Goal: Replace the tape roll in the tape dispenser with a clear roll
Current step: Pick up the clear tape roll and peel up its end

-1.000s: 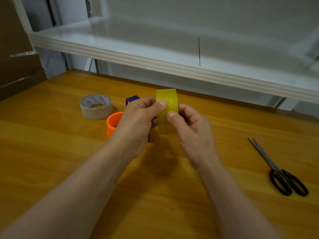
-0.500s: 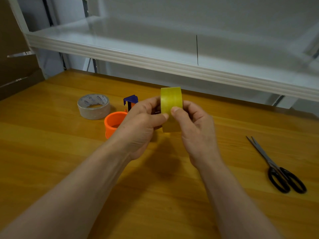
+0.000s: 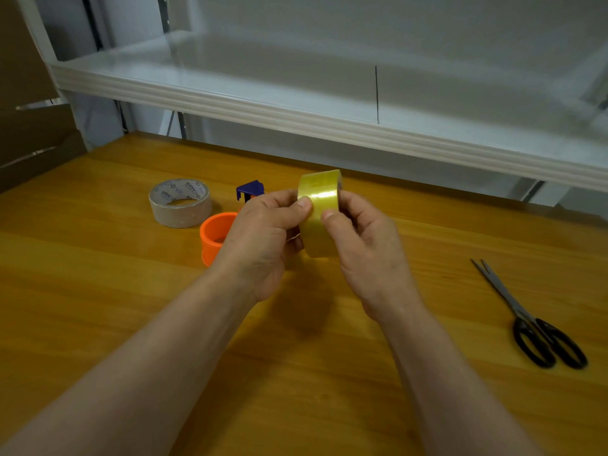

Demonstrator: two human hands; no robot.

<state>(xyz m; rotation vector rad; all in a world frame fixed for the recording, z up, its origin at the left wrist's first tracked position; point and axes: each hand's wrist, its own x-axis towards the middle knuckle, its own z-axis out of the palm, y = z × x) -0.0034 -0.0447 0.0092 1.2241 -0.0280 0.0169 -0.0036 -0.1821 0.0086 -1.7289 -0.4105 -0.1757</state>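
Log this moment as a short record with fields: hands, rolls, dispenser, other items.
left hand: grips clear roll, thumb on its outer face
right hand: grips the same roll, thumb on the outer face
clear roll: yellowish, on edge, held above table
dispenser: orange and blue, on table behind left hand, partly hidden
grey roll: flat on table, left of dispenser
scissors: on table, far right
shelf: white, behind the table
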